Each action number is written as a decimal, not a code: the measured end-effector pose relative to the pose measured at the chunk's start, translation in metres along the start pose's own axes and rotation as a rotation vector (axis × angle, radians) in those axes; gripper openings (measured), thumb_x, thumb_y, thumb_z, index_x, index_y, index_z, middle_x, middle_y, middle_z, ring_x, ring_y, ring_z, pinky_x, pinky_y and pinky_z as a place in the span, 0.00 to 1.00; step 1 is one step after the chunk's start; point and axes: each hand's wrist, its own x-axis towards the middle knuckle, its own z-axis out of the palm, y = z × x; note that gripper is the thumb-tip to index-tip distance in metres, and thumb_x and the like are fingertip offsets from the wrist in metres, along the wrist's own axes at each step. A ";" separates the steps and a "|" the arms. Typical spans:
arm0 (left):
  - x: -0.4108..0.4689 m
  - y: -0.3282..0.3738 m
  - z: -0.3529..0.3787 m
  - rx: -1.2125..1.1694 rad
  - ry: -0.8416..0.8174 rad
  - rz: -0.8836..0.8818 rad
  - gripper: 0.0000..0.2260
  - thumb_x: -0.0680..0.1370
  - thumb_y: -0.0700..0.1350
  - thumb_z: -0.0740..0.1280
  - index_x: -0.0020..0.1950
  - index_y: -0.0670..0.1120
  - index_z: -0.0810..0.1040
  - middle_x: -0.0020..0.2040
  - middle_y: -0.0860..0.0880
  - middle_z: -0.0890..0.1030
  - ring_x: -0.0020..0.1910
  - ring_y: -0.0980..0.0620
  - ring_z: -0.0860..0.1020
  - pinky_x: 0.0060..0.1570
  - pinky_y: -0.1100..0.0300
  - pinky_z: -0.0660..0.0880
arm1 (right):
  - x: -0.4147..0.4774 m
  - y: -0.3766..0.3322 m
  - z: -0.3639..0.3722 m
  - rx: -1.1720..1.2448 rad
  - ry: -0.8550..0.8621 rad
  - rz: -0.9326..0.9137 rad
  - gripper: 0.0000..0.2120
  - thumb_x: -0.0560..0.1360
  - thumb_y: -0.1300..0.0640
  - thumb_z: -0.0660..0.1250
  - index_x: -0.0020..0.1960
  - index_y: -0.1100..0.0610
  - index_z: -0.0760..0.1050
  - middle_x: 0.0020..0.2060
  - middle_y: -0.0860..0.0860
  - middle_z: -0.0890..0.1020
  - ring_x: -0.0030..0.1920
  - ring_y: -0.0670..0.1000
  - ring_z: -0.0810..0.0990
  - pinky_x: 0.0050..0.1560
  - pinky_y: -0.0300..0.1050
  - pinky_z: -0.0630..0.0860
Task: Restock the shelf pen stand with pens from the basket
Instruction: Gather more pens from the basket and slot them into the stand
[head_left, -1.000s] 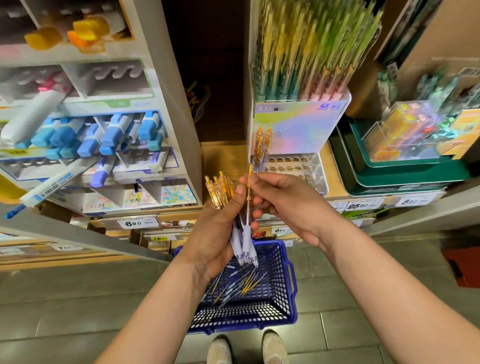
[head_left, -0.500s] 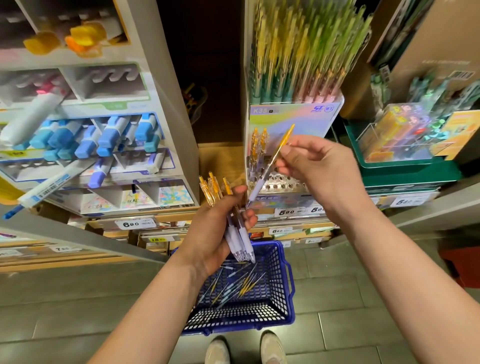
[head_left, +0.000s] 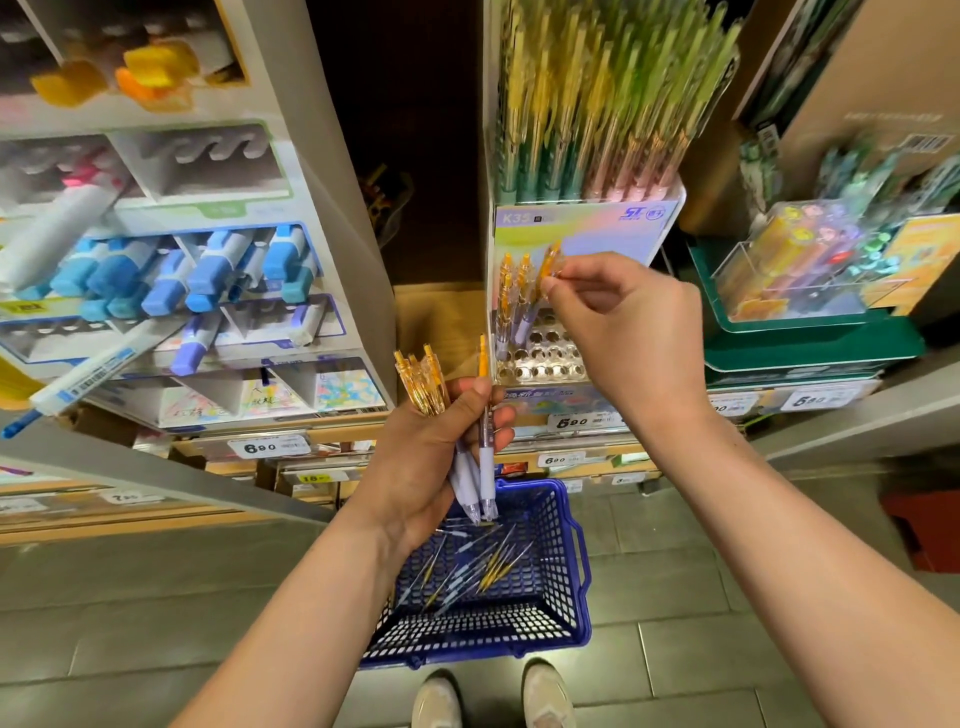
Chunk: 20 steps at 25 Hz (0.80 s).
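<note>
My left hand (head_left: 431, 457) grips a bunch of pens (head_left: 457, 415) with orange tops and lilac grips, tips pointing down over the basket. My right hand (head_left: 623, 338) pinches the orange top of a single pen (head_left: 545, 275) whose lower end stands in the clear pen stand (head_left: 550, 358), a tray of round holes on the shelf. Two similar pens (head_left: 511, 296) stand in the stand's left holes. The blue mesh basket (head_left: 566, 582) sits on the floor below, with several more pens (head_left: 478, 566) lying loose inside.
Above the stand rises a display (head_left: 587, 228) packed with yellow, green and pink pens. A rack of blue and white correction tapes (head_left: 171, 270) fills the left shelf. Green trays with a clear box (head_left: 810, 280) stand at right. My shoes (head_left: 488, 696) show below the basket.
My right hand drew one pen out of the left hand's bunch, carried it up and right, and now holds it upright in the stand. The left hand stayed put with its bunch.
</note>
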 end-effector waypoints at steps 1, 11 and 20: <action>0.000 0.000 0.000 -0.001 0.001 0.002 0.13 0.76 0.42 0.71 0.57 0.37 0.81 0.50 0.41 0.86 0.44 0.48 0.86 0.43 0.58 0.82 | -0.002 0.002 0.003 -0.043 -0.030 -0.021 0.06 0.75 0.55 0.75 0.51 0.53 0.86 0.37 0.39 0.84 0.41 0.34 0.82 0.43 0.25 0.76; 0.002 -0.005 0.002 0.029 0.017 0.028 0.15 0.82 0.45 0.67 0.63 0.36 0.78 0.48 0.44 0.84 0.42 0.49 0.83 0.43 0.59 0.80 | -0.011 0.009 0.018 -0.294 -0.209 0.044 0.06 0.77 0.54 0.71 0.45 0.55 0.85 0.35 0.49 0.86 0.36 0.47 0.83 0.42 0.40 0.77; 0.001 -0.006 0.004 0.103 -0.054 0.055 0.10 0.80 0.49 0.69 0.52 0.44 0.86 0.40 0.45 0.83 0.39 0.51 0.81 0.43 0.59 0.80 | -0.045 0.005 0.009 0.308 -0.466 0.526 0.07 0.74 0.49 0.75 0.51 0.47 0.85 0.44 0.44 0.87 0.45 0.44 0.86 0.50 0.41 0.81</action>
